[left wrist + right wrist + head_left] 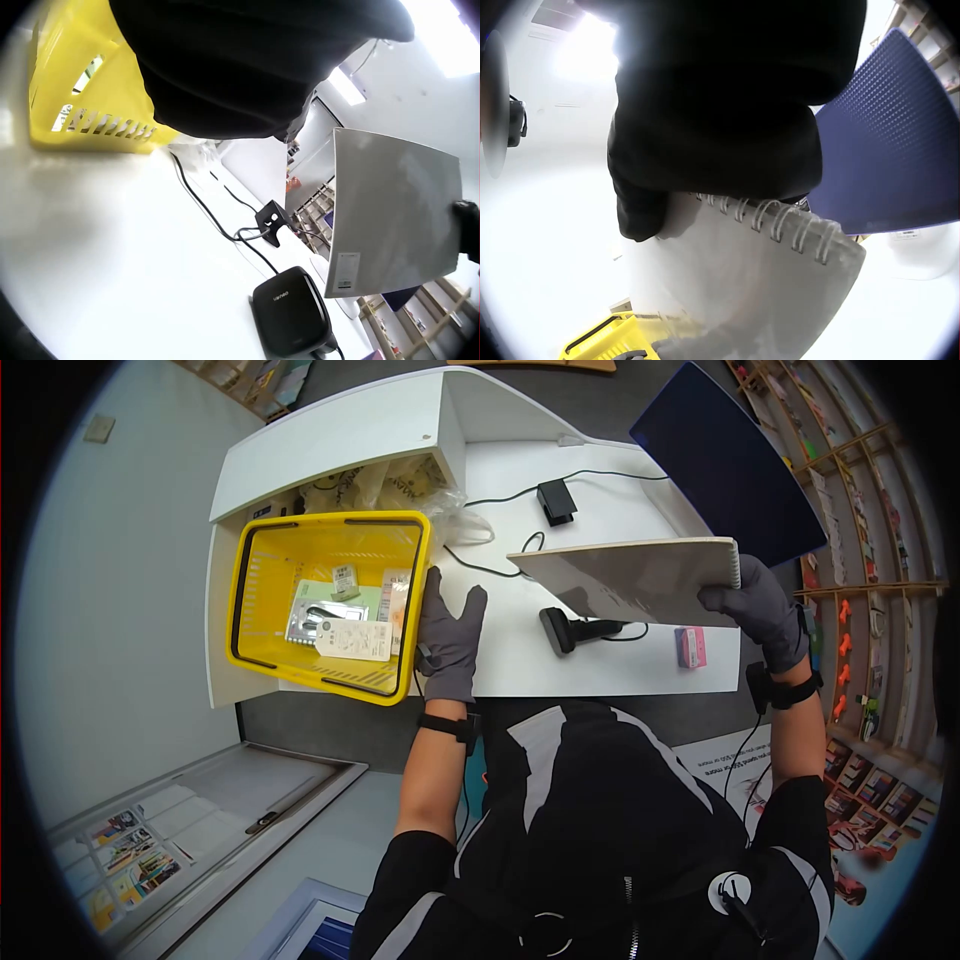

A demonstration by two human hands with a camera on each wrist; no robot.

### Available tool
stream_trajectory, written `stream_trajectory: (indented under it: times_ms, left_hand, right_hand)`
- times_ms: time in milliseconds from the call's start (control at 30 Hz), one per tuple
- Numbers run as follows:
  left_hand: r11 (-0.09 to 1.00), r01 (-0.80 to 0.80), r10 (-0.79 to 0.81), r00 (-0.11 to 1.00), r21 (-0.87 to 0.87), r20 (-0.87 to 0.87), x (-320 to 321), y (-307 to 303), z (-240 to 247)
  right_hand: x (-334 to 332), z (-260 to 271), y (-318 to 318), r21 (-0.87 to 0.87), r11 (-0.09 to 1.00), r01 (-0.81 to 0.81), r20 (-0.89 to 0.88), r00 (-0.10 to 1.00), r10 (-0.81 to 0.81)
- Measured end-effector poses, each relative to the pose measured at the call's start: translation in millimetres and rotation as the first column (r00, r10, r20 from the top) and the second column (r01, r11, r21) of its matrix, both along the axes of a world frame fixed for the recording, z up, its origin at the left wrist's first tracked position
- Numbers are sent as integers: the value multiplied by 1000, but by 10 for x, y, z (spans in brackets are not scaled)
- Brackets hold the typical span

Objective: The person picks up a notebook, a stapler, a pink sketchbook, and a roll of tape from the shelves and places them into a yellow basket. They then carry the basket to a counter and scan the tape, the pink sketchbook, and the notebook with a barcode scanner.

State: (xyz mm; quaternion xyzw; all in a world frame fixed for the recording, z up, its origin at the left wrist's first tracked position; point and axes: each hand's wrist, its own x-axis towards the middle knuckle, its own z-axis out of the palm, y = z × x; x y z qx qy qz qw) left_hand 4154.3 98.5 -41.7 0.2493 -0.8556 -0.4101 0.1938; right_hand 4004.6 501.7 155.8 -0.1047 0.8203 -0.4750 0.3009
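Note:
My gloved right hand [762,610] grips a grey-backed spiral notebook [630,575] by its wire-bound edge, holding it up over the white counter. In the right wrist view the wire coils [780,225] run just beneath the gloved fingers. A small label [346,271] shows on a corner of the notebook in the left wrist view. My gloved left hand [452,635] rests against the right side of a yellow basket [425,550], fingers straight and thumb spread away. Inside the basket lie several flat packaged items, among them a white card package [355,641].
A black handheld scanner [562,631] lies on the counter [510,670], with a small pink box [691,647] to its right. Behind stand a black stand [556,502], loose cables and a dark blue screen-like panel [730,460]. Plastic bags [410,480] fill the shelf behind the basket.

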Motion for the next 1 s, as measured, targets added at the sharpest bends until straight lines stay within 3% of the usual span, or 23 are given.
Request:
stream_trajectory:
  times_ms: [67,167,200,300,333,433,467,567,600,700,767,800,867,900,933,1000]
  left_hand:
    - [1000,0,0,1000,20,-3,-29,-69,17]
    - [962,79,-52,993,263,-107,-12,-86,122]
    - [961,90,-60,991,263,-120,-9,-92,138]
    - [663,286,18,918,692,-396,26,-31,261]
    - [660,299,11,914,689,-407,28,-35,264]
    - [872,402,-324,902,279,-287,44,-21,382]
    - [871,403,-324,901,280,-289,51,-7,438]
    - [847,448,-512,832,288,212,20,74,720]
    - [848,447,-510,834,284,210,0,81,699]
    - [775,333,-520,819,537,242,43,125,587]
    - [763,320,-521,818,561,243,95,111,569]
    - [753,310,-521,820,581,238,107,92,584]
    - [741,300,-521,821,601,233,143,65,611]
    - [733,276,-483,855,622,189,181,57,631]
    - [722,251,-438,887,644,145,221,54,658]
    - [710,229,-389,916,666,101,274,54,675]
  right_hand:
    - [-68,10,-25,-3,1000,29,45,999,-29]
    - [-130,80,-280,-59,998,3,-6,1000,-3]
    - [-178,50,-354,-58,998,10,-20,1000,-11]
    - [-487,-75,-513,61,985,-162,141,978,152]
    - [-500,-67,-633,64,986,-152,130,981,143]
    - [-565,-56,-1013,215,940,-266,101,963,249]
    - [-632,-172,-1105,249,902,-353,110,935,336]
    - [-689,-244,-1357,288,822,-491,129,871,475]
    - [-697,-246,-1438,290,791,-539,134,841,524]
    - [-670,-294,-1586,289,753,-591,137,804,578]
    - [-661,-343,-1616,298,743,-600,123,796,593]
    - [-649,-406,-1594,298,744,-598,118,797,592]
    - [-573,-637,-1510,254,903,-347,-296,861,414]
    - [-533,-733,-1436,189,956,-223,-484,826,288]
    - [-482,-746,-1363,190,956,-224,-484,826,290]
    - [-336,-754,-1185,232,973,-15,-400,910,109]
